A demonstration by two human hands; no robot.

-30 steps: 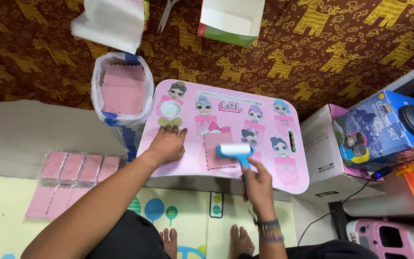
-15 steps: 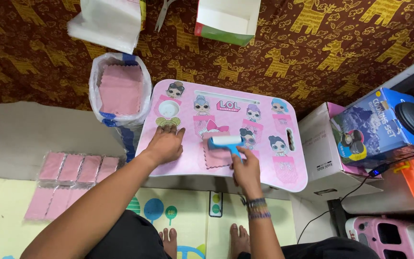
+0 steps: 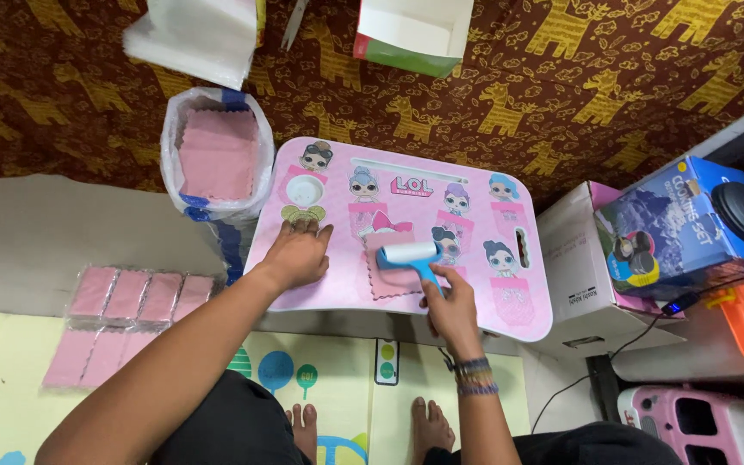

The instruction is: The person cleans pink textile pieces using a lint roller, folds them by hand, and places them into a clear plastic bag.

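A pink lap table (image 3: 337, 284) printed with cartoon dolls stands in front of me. On it lies a small pink cloth (image 3: 387, 274) with a zigzag edge. My right hand (image 3: 451, 303) grips the blue handle of a lint roller (image 3: 410, 255), whose white roll rests on the cloth's upper part. My left hand (image 3: 298, 253) lies flat on the table's left side, fingers spread, holding nothing.
A plastic bag of pink cloths (image 3: 217, 155) stands left of the table. Packed pink cloths (image 3: 127, 323) lie in rows on the floor at left. Cardboard boxes (image 3: 579, 267) and a blue box (image 3: 678, 228) sit at right. My bare feet (image 3: 428, 426) rest under the table.
My right hand has moved the roller to the left and up across the cloth. My left hand has stayed flat on the table.
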